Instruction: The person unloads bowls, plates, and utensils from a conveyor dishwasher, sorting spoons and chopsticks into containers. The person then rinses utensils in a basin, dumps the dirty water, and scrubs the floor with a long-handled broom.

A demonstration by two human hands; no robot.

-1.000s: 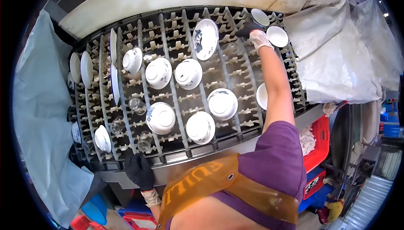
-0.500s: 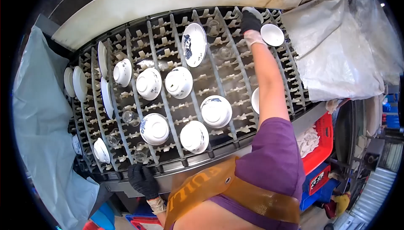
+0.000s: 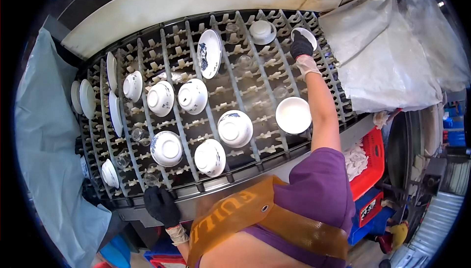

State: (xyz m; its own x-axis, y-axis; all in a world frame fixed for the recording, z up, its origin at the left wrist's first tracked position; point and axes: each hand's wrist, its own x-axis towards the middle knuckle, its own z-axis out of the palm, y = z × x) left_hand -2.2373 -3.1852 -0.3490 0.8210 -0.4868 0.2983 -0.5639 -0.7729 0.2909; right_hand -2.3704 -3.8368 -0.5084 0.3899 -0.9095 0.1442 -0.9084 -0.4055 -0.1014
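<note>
My right hand (image 3: 301,47), in a black glove, grips the near-left rim of a white bowl (image 3: 308,37) at the far right of the peg conveyor (image 3: 255,91). Left of it, an upside-down bowl (image 3: 263,31) rests on the pegs. Closer to me lies a plain white bowl (image 3: 293,115), just left of my right forearm. My left hand (image 3: 161,206), also black-gloved, lies on the conveyor's front edge with its fingers stretched out and nothing seen in them. Near its fingertips stands a clear glass (image 3: 151,179).
Several patterned bowls (image 3: 167,149), plates (image 3: 210,53) and clear glasses (image 3: 141,136) sit among the pegs. Plastic sheets hang at the left (image 3: 54,140) and right (image 3: 387,57). A red basket (image 3: 371,165) holding white cloths stands below the right end.
The dishes on the conveyor have shifted left. My right hand has let go of the far bowl, now upside down on the pegs, and has taken hold of the white bowl to its right.
</note>
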